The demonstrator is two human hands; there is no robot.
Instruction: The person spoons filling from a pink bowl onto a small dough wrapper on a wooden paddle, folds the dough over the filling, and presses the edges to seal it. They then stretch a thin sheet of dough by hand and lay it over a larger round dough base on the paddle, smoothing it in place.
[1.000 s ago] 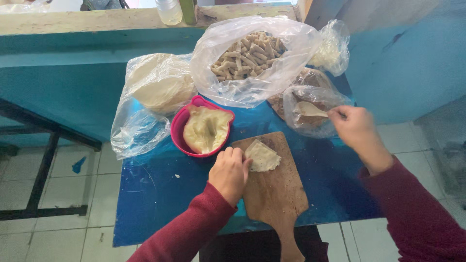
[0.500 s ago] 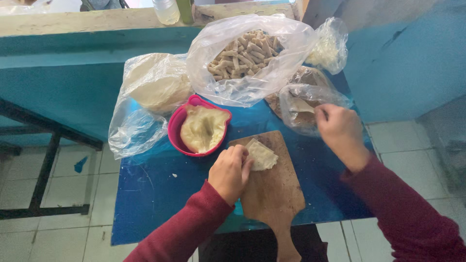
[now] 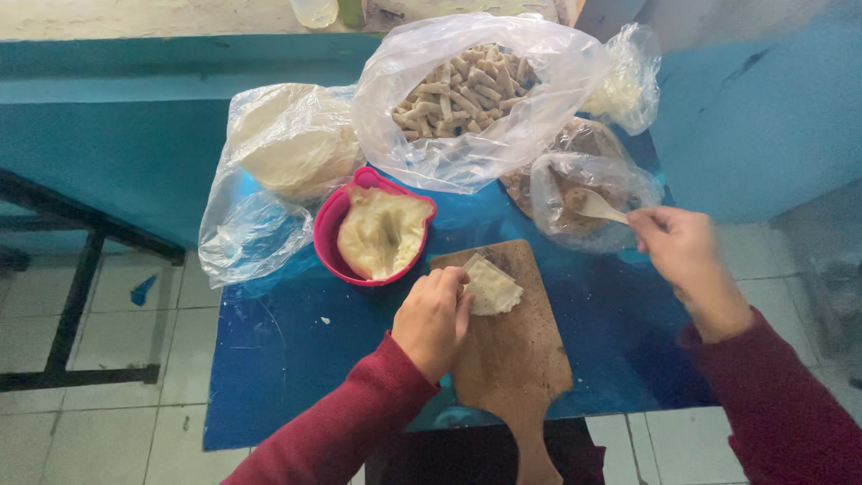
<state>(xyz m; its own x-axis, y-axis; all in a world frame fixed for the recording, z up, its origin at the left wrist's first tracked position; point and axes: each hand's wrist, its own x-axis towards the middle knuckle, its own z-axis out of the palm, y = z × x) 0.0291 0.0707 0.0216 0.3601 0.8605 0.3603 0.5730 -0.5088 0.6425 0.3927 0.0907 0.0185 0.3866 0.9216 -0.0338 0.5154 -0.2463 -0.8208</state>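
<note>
Head view shows the left hand (image 3: 434, 319) pressing a dough wrapper (image 3: 491, 286) at its 2 o'clock on the wooden board (image 3: 512, 350). At the wrapper's 2 o'clock, the right hand (image 3: 682, 244) grips a wooden spoon (image 3: 597, 207) inside a filling bag (image 3: 584, 199).

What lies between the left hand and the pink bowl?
Head view: only bare blue table and the wooden board's corner separate left hand from pink bowl.

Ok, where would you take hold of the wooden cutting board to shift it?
Probably by its narrow handle, which points toward the person at the near table edge, so come from the near side. The wide blade part of the wooden cutting board carries the dough square under the left hand, and its far end sits close to the pink bowl.
</note>
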